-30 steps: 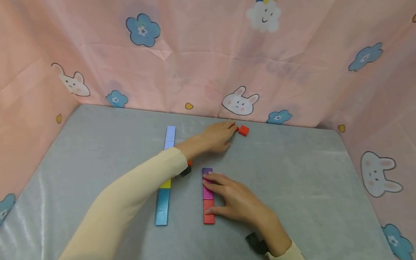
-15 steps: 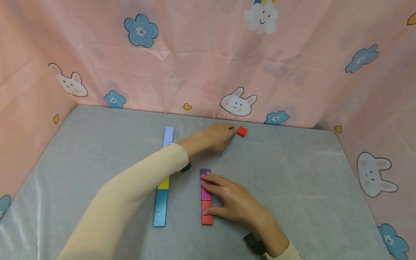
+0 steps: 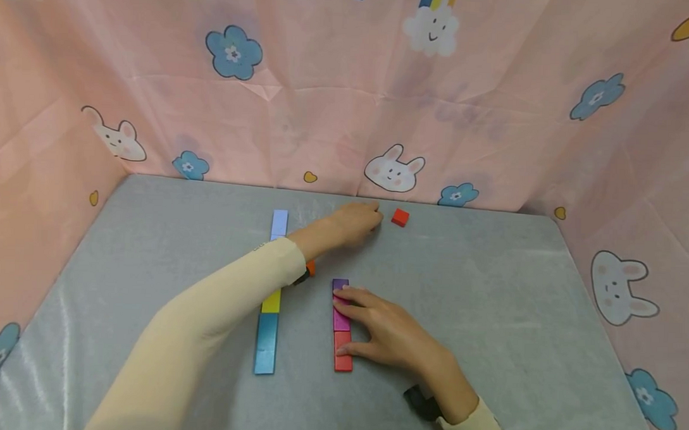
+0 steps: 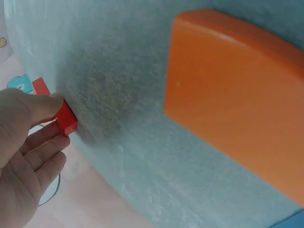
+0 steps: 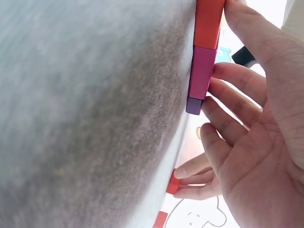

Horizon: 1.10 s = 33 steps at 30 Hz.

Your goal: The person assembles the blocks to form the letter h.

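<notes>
Thumb and fingers of my left hand pinch a small red block near the far edge of the table; the head view hides it behind the hand. A second red block lies just to the right. My right hand rests with spread, relaxed fingers along a short row of blocks: purple at the far end, magenta in the middle, red at the near end. Its thumb touches the near red block, while the other fingers lie at the purple and magenta ones.
Left of the short row runs a longer line with light blue, yellow and teal blocks, partly covered by the left sleeve. An orange block shows beneath the left wrist. Pink printed curtain surrounds the grey table.
The left hand has picked out one of two neighbouring red blocks, closed its fingers on it and drawn slightly left. My right hand has stayed on its row.
</notes>
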Each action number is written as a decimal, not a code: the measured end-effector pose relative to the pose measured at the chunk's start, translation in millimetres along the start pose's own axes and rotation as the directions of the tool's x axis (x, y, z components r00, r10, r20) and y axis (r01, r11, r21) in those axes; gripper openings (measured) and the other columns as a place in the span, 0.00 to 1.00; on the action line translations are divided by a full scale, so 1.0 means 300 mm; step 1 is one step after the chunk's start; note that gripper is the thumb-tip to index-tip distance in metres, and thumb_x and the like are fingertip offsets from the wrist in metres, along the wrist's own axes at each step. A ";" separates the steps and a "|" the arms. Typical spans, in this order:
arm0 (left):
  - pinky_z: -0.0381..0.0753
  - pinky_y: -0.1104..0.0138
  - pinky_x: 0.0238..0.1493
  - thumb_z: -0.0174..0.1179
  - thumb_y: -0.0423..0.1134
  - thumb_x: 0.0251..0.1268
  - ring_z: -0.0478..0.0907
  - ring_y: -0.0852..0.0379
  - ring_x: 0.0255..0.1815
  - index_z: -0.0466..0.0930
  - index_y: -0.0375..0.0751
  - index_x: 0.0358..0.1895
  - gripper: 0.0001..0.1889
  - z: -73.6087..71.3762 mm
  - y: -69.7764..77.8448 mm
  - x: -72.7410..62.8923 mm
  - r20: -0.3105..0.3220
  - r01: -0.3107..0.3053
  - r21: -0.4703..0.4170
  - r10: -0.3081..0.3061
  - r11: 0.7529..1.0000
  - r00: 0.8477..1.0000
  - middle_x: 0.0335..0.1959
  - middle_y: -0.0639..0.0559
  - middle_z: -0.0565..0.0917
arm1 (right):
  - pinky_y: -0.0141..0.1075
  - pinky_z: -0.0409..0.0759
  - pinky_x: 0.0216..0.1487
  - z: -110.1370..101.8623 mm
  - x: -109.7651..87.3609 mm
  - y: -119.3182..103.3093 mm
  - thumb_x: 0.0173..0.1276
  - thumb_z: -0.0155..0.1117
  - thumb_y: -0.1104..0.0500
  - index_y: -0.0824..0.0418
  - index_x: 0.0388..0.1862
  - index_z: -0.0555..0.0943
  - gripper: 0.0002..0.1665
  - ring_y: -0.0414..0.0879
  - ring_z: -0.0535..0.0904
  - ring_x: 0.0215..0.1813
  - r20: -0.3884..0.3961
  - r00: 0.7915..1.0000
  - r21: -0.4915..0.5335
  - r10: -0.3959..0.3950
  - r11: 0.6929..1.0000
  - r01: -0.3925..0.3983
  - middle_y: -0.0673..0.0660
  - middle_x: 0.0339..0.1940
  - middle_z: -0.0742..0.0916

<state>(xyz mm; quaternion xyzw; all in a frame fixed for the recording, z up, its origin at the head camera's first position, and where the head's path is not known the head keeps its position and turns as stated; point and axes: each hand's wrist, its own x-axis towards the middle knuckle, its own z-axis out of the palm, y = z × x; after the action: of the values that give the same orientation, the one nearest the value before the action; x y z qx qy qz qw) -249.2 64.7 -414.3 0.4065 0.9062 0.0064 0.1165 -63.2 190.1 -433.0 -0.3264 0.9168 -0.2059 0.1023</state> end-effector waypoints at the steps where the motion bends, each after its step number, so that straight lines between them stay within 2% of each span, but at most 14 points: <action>1: 0.84 0.59 0.62 0.56 0.36 0.82 0.82 0.51 0.53 0.83 0.42 0.53 0.08 0.001 -0.003 -0.001 -0.002 -0.004 0.001 0.004 1.000 1.000 0.58 0.47 0.82 | 0.49 0.75 0.79 0.000 0.000 0.000 0.61 0.81 0.39 0.58 0.74 0.79 0.47 0.52 0.72 0.82 0.003 1.000 0.002 0.003 1.000 -0.003 0.53 0.80 0.77; 5: 0.85 0.59 0.61 0.58 0.35 0.80 0.82 0.51 0.52 0.83 0.41 0.52 0.07 -0.003 -0.014 -0.011 -0.008 -0.011 0.009 0.011 1.000 1.000 0.54 0.47 0.84 | 0.49 0.75 0.79 0.002 0.004 -0.001 0.61 0.81 0.38 0.58 0.74 0.79 0.47 0.52 0.71 0.82 0.017 1.000 0.005 0.011 1.000 -0.011 0.53 0.80 0.77; 14: 0.86 0.59 0.60 0.63 0.36 0.77 0.84 0.50 0.53 0.85 0.40 0.53 0.09 -0.009 -0.032 -0.042 -0.041 -0.015 0.001 0.015 1.000 0.999 0.51 0.47 0.88 | 0.49 0.76 0.78 0.004 0.007 -0.005 0.62 0.81 0.39 0.58 0.74 0.79 0.47 0.52 0.72 0.82 0.032 0.999 0.021 0.032 0.999 -0.032 0.53 0.81 0.76; 18: 0.85 0.59 0.61 0.65 0.38 0.75 0.84 0.50 0.54 0.85 0.40 0.56 0.12 -0.005 -0.040 -0.057 -0.037 -0.010 -0.026 0.009 1.000 0.999 0.51 0.47 0.88 | 0.49 0.76 0.78 0.004 0.007 -0.002 0.62 0.81 0.39 0.57 0.75 0.78 0.47 0.52 0.72 0.82 0.033 0.999 0.025 0.040 0.999 -0.041 0.53 0.81 0.76; 22: 0.85 0.59 0.58 0.66 0.38 0.74 0.82 0.49 0.51 0.85 0.40 0.57 0.14 0.003 -0.053 -0.085 -0.042 -0.016 -0.084 0.013 0.996 0.999 0.51 0.47 0.89 | 0.49 0.76 0.78 0.009 0.007 -0.005 0.62 0.81 0.39 0.57 0.75 0.78 0.47 0.53 0.72 0.82 0.036 0.998 0.025 0.044 0.999 -0.045 0.53 0.81 0.76; 29: 0.84 0.57 0.62 0.68 0.41 0.73 0.82 0.49 0.52 0.87 0.39 0.56 0.14 0.038 -0.089 -0.183 -0.112 -0.017 -0.207 -0.006 0.978 0.994 0.53 0.47 0.89 | 0.50 0.77 0.77 0.015 0.015 -0.007 0.61 0.81 0.39 0.57 0.75 0.78 0.47 0.54 0.72 0.81 0.038 0.998 0.024 0.044 0.999 -0.044 0.54 0.81 0.76; 33: 0.85 0.58 0.59 0.69 0.41 0.73 0.82 0.49 0.50 0.89 0.39 0.55 0.14 0.040 -0.084 -0.242 -0.133 -0.030 -0.215 0.001 0.976 0.991 0.51 0.47 0.91 | 0.49 0.78 0.76 0.015 0.012 -0.001 0.60 0.82 0.39 0.57 0.75 0.78 0.47 0.54 0.73 0.81 0.027 0.998 0.023 0.048 0.999 -0.049 0.54 0.81 0.76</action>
<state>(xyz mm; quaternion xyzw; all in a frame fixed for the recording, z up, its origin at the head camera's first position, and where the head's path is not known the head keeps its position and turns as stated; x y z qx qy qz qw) -218.4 -6.7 -413.5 0.3971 0.9026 0.1330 0.0997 -64.2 186.3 -436.9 -0.3055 0.9205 -0.2099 0.1235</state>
